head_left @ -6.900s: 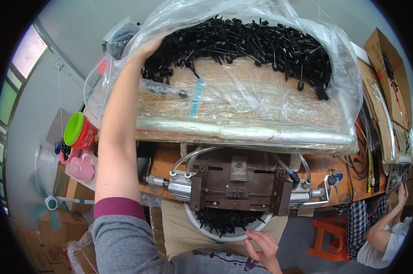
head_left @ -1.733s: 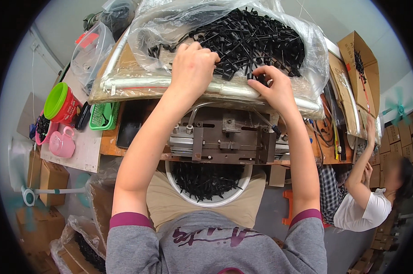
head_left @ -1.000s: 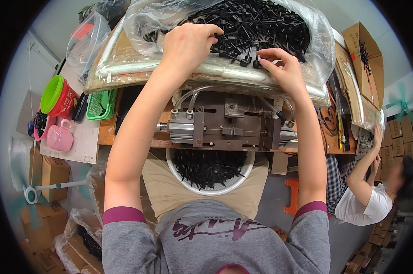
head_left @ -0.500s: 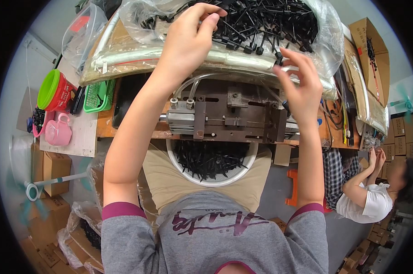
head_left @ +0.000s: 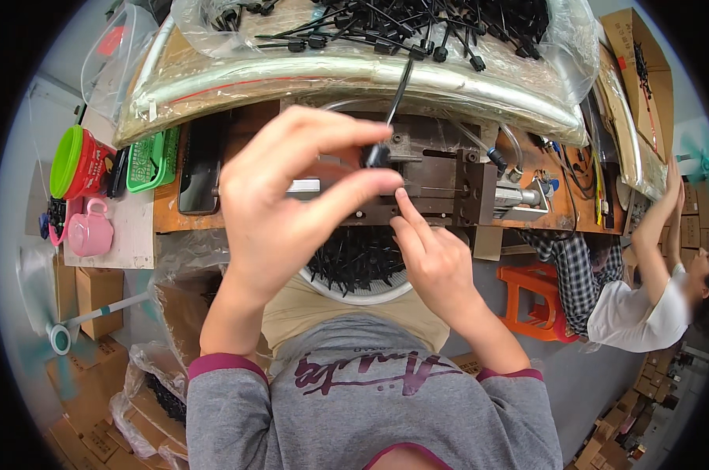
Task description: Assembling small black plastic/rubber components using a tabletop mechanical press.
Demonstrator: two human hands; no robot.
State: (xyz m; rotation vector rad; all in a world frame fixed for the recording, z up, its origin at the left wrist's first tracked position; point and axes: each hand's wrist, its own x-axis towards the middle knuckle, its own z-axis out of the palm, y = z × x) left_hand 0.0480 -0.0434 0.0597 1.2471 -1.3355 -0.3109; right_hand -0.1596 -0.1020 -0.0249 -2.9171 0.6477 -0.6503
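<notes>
The left hand (head_left: 291, 204) pinches one black cable tie (head_left: 389, 117) by its head between thumb and fingers, just above the metal press fixture (head_left: 440, 176). To its right and a little lower, the right hand (head_left: 437, 262) is half open and holds nothing; its index finger points at the fixture's front edge. I judge the tie is being loaded; next it needs careful seating in the slot.

The person wore a grey top with maroon cuffs. Maroon lettering ran across the chest. Forearms were bare.
</notes>
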